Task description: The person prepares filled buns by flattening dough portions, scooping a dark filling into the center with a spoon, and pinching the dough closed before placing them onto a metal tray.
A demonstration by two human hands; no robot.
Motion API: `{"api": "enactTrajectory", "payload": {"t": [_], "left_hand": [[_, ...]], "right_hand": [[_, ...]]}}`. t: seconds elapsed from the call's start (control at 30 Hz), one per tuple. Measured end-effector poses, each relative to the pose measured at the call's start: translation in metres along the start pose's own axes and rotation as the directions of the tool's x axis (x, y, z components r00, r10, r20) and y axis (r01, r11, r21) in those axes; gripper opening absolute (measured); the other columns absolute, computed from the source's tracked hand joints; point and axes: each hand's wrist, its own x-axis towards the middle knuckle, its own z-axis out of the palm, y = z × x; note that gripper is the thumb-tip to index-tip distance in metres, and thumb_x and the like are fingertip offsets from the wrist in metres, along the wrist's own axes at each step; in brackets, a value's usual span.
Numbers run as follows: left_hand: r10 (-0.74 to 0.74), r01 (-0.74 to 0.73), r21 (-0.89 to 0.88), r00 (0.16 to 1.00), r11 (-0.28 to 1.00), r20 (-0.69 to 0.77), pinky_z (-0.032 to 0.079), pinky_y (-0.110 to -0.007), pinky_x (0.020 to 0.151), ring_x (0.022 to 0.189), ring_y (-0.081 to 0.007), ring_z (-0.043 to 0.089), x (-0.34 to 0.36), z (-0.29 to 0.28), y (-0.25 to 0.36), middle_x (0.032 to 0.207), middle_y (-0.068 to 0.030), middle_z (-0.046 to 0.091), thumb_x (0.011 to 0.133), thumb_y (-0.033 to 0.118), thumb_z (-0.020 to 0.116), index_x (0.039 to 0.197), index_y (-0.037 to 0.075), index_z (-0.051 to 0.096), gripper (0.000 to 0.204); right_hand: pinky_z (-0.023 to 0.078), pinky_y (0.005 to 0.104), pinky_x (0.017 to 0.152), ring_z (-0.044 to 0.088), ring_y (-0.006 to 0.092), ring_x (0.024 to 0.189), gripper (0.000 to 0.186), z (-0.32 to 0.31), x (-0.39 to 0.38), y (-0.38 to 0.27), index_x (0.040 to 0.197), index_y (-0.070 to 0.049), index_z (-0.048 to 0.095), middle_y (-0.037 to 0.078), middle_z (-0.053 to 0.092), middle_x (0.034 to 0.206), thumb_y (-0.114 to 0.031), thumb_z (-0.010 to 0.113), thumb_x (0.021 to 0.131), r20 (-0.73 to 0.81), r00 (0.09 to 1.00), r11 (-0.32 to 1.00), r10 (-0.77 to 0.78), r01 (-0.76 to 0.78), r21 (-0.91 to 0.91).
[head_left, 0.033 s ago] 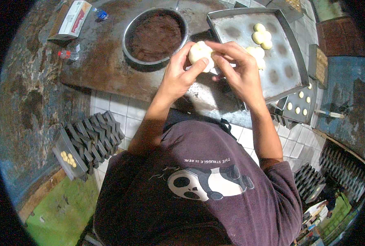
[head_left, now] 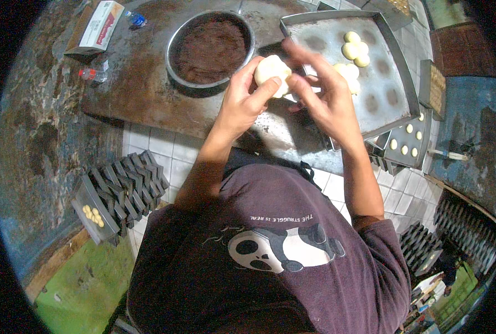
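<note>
A pale ball of dough (head_left: 272,71) is held in my left hand (head_left: 241,106), thumb across its near side and fingers behind it. On the other side, my right hand (head_left: 330,103) has its thumb at the dough's edge. Its index finger is lifted off and slightly blurred, and its fingers are apart. Just left of the dough stands a round metal bowl (head_left: 170,63) of dark brown filling (head_left: 210,49). At the right is a large shallow metal baking tray (head_left: 390,67) with a cluster of dough balls (head_left: 356,50). More dough balls (head_left: 349,78) lie partly behind my right hand.
A box (head_left: 100,25) and two plastic bottles, one blue-capped (head_left: 138,20) and one red-capped (head_left: 94,74), are at the table's left. A stack of baking trays (head_left: 120,192) stands low on the left. Another tray of dough pieces (head_left: 406,142) sits lower right.
My right index finger has lifted up and away from the dough, opening the right hand a little. My left hand keeps hold of the dough in nearly the same place.
</note>
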Motion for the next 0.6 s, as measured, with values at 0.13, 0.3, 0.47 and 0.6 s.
{"api": "enactTrajectory", "payload": {"t": [0.13,0.3,0.47,0.6], "left_hand": [[-0.07,0.068,-0.23,0.998,0.971,-0.002,0.039,-0.019,0.051,0.066,-0.0021,0.054,0.008,0.026,0.008,0.093,0.0006,0.066,0.098,0.023,0.064,0.113,0.004,0.064,0.025],[-0.266,0.275,-0.264,0.961,0.924,0.073,0.032,-0.016,0.043,0.054,0.0008,0.044,0.012,0.035,0.036,0.083,0.0001,0.062,0.101,0.024,0.058,0.134,0.012,0.049,0.036],[0.07,-0.069,0.012,0.989,0.998,-0.128,0.037,-0.017,0.051,0.063,-0.0007,0.051,0.02,0.055,0.047,0.083,-0.0022,0.067,0.09,0.019,0.081,0.122,0.006,0.054,0.043],[0.268,-0.192,0.407,0.954,0.893,-0.137,0.053,-0.026,0.073,0.084,-0.0083,0.065,0.037,0.072,0.058,0.089,-0.0037,0.069,0.082,0.014,0.085,0.102,0.005,0.062,0.032]], "right_hand": [[0.056,0.0356,0.089,0.066,0.0206,0.101,0.058,-0.018,0.004,0.002,0.127,-0.007,0.073,0.01,0.066,0.115,-0.025,0.091,0.075,0.027,0.976,0.968,-0.215,0.216,-0.131],[0.053,0.0307,0.078,0.065,0.0175,0.087,0.037,-0.03,0.003,0.035,0.121,-0.008,0.077,0.009,0.07,0.094,-0.018,0.084,0.085,-0.052,0.96,0.958,-0.274,0.267,-0.107],[0.06,0.0297,0.083,0.069,0.0166,0.093,0.027,-0.018,-0.006,0.03,0.121,-0.001,0.073,0.008,0.072,0.096,-0.011,0.073,0.096,-0.084,0.962,0.764,0.259,-0.151,0.627],[0.061,0.0349,0.092,0.07,0.0195,0.104,0.037,0.006,-0.02,0.041,0.13,-0.008,0.053,0.01,0.07,0.117,-0.005,0.07,0.097,0.155,0.941,0.134,0.302,-0.203,0.97]]}}
